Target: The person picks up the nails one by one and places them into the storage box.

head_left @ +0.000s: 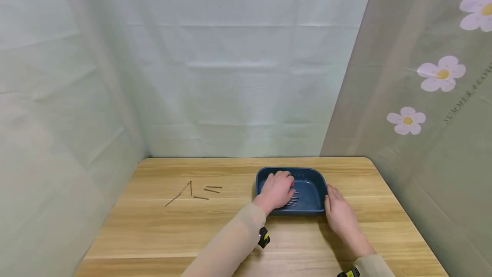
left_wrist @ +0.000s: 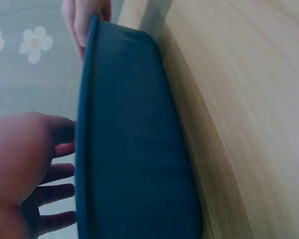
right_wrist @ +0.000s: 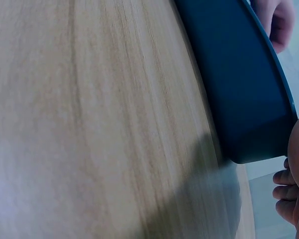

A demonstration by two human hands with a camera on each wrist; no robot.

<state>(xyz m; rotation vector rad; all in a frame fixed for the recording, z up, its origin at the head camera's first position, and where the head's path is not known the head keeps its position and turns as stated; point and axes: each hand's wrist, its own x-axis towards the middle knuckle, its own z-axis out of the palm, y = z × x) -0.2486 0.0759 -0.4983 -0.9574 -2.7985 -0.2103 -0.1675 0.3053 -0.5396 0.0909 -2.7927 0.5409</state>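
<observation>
Nails (head_left: 293, 200) lie in a loose bundle on the floor of the blue tray (head_left: 315, 183), which sits on the wooden table (head_left: 153, 234) right of centre, near the far edge. Head view: the left hand (head_left: 277, 190) reaches down into the tray over its near-left rim, fingers bent over the nails; whether it pinches any cannot be told. The right hand (head_left: 340, 215) rests against the tray's right outer wall, fingers fairly straight, apparently steadying it. More loose nails (head_left: 196, 191) lie scattered well apart on the table's left half, with bare wood between them and the tray. Curtains close in three sides.

Left wrist view: the tray's outer wall (left_wrist: 134, 149) fills the frame; the left palm (left_wrist: 20, 164) sits above the rim, fingers spread and loosely bent inward.

Right wrist view: tray corner (right_wrist: 239, 94) stands on the wood; right fingertips (right_wrist: 286, 191) are curled lightly just beside it, gripping nothing
</observation>
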